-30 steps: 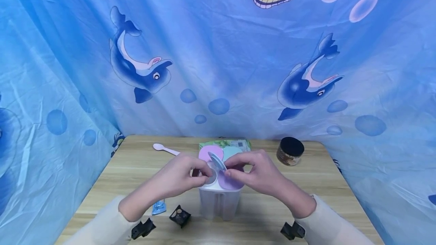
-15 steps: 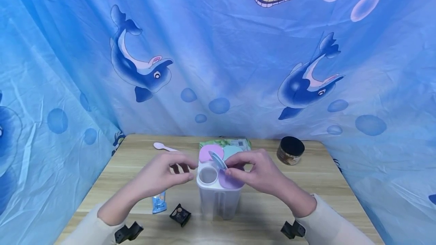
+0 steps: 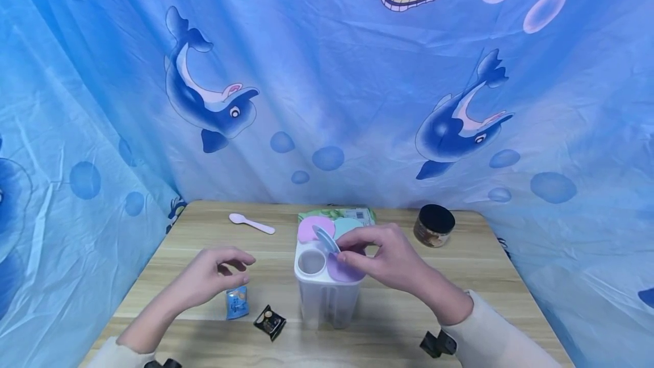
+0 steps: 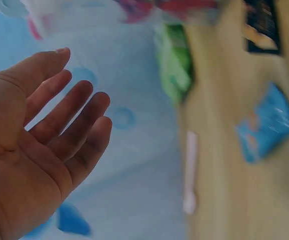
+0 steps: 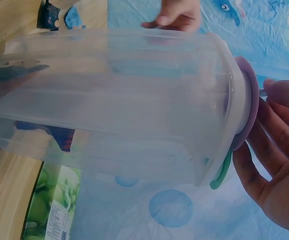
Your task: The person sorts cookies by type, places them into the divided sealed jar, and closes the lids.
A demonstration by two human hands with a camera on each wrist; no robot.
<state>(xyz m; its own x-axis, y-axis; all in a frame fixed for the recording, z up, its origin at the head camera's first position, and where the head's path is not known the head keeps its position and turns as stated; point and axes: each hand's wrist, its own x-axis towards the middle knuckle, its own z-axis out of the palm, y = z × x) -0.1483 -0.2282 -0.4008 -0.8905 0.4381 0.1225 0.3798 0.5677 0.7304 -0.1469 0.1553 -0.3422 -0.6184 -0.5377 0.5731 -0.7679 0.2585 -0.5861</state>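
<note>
A tall translucent storage container (image 3: 327, 302) with several round compartment lids stands upright mid-table. My right hand (image 3: 385, 254) pinches its light blue lid (image 3: 326, 239), which is tilted up beside the uncovered round opening (image 3: 311, 262). The pink, green and purple lids lie flat. Through the wall in the right wrist view, dark red and blue wrapped pieces (image 5: 59, 137) show near the bottom. My left hand (image 3: 217, 271) hovers left of the container with loosely bent fingers and nothing in it. Nearest below it are a blue snack packet (image 3: 237, 302) and a black snack packet (image 3: 269, 322).
A pale pink spoon (image 3: 252, 224) lies at the back left. Behind the container is a green printed package (image 3: 357, 214). A jar with a black lid (image 3: 435, 226) stands at the back right. A blue dolphin-print curtain (image 3: 327, 101) hangs behind the table.
My left hand has drawn back from the container's opening, leftward and down toward the packets, uncovering the opening and the whole spoon. My right hand keeps the blue lid raised in place.
</note>
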